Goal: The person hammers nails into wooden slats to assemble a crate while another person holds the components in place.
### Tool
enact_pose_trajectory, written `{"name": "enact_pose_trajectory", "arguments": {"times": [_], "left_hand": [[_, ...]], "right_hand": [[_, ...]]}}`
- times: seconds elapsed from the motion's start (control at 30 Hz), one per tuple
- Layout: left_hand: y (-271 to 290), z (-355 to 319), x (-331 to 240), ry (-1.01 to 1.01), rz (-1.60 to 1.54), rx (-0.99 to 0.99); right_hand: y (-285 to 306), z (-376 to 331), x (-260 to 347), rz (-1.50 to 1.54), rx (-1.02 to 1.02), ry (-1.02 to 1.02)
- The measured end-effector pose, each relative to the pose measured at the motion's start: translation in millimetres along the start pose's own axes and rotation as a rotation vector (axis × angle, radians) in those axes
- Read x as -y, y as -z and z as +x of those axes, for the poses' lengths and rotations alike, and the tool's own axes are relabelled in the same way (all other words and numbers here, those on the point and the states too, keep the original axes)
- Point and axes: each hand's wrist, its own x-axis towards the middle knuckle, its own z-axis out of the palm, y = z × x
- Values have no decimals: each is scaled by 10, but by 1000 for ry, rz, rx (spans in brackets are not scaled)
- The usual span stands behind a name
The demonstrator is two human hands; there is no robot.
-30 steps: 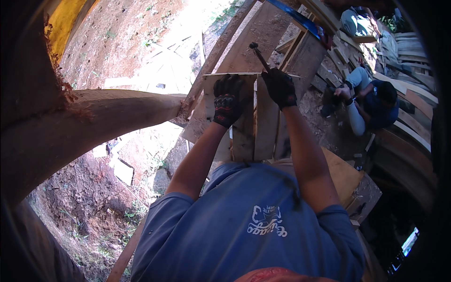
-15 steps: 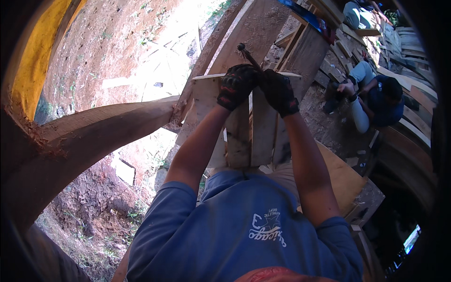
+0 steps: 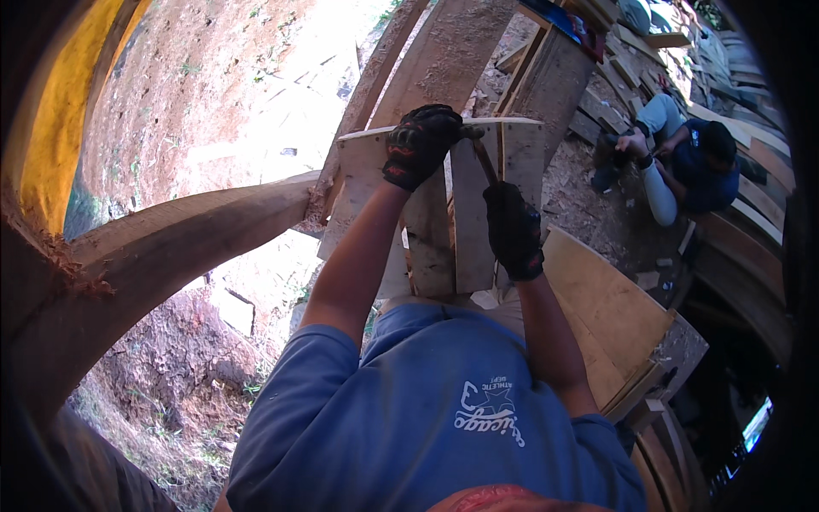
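Note:
In front of my body a panel of pale wooden slats (image 3: 476, 247) leans with its far edge raised. My right hand (image 3: 514, 226), in a black glove, is closed round the handle of a hammer (image 3: 485, 160). The hammer's head is at the panel's far edge, right beside my other hand. My left hand (image 3: 421, 147), gloved in black with red marks, is curled closed over that same edge. Its fingertips are turned away, so whatever they pinch or grip is hidden.
Long sawdust-covered planks (image 3: 444, 64) run away beyond the panel. A curved timber beam (image 3: 196, 213) crosses on the left, near a yellow sheet (image 3: 64, 102). A plywood sheet (image 3: 601, 311) lies at my right. Farther right another person (image 3: 695, 166) sits among scattered boards.
My right hand has drawn back toward my body and the hammer's head has come down from beyond the panel to its far edge. My left hand stays at that edge, shifted only slightly.

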Motion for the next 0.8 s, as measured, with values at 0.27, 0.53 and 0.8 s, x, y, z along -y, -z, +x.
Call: {"name": "enact_pose_trajectory", "arguments": {"times": [0.27,0.53,0.8], "left_hand": [[5,32,46,-33,17,16],[120,29,-120,116,4,76],[65,-17,-21,63,2,27]], "right_hand": [[-103,32,44,3,-49,-26],[-205,-52,-16,-185,129,-108],[-259,-85,-8,-80,-19,-32]]}}
